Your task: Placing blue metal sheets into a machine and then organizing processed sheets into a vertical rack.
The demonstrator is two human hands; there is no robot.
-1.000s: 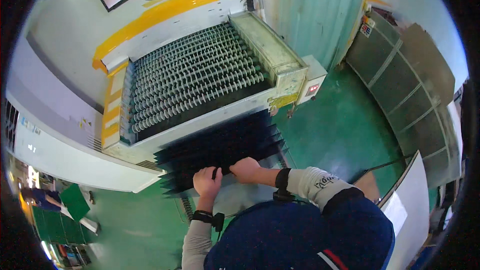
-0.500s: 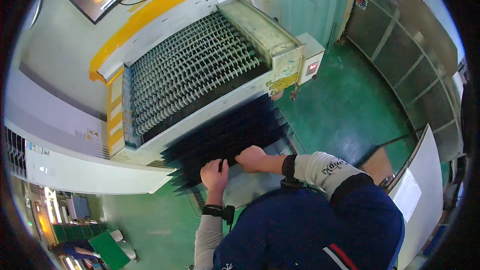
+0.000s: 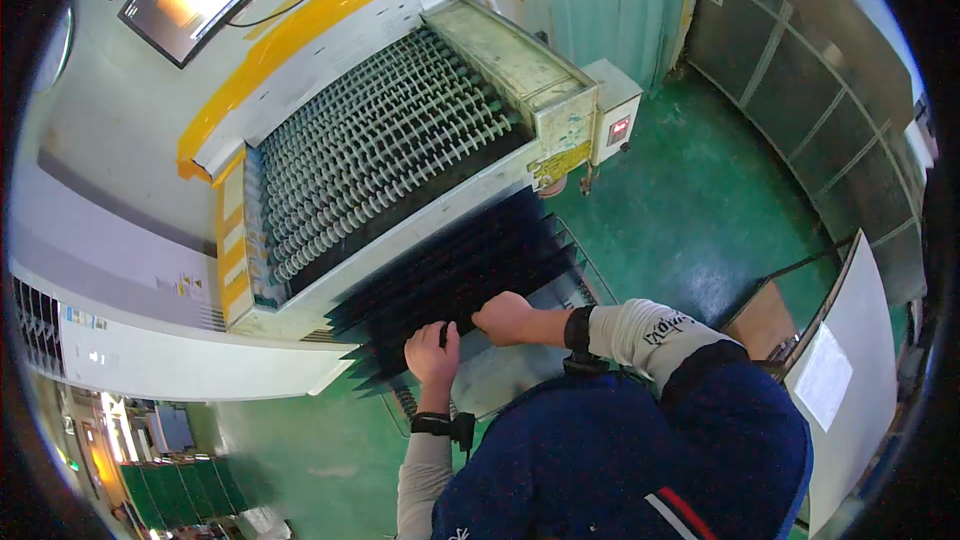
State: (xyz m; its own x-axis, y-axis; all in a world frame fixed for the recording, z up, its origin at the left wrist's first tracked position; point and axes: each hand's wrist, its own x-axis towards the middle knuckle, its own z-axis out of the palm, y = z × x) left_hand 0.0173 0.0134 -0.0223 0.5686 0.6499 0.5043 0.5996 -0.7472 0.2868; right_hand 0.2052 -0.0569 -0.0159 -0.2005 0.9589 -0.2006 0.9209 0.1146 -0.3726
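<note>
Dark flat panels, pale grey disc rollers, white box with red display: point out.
Dark flat panels (image 3: 455, 265), head view: middle of the group.
Pale grey disc rollers (image 3: 384, 148), head view: mid-bed discs.
White box (image 3: 614, 117), head view: front face.

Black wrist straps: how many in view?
2: left strap, on the wrist behind the left hand; right strap, on the wrist behind the right hand. Sleeves could hide others.

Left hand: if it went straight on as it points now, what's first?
The dark sheets, which the left hand appears to touch; beyond them, the roller machine's pale front wall. Gaps in depth are hard to judge.
</note>
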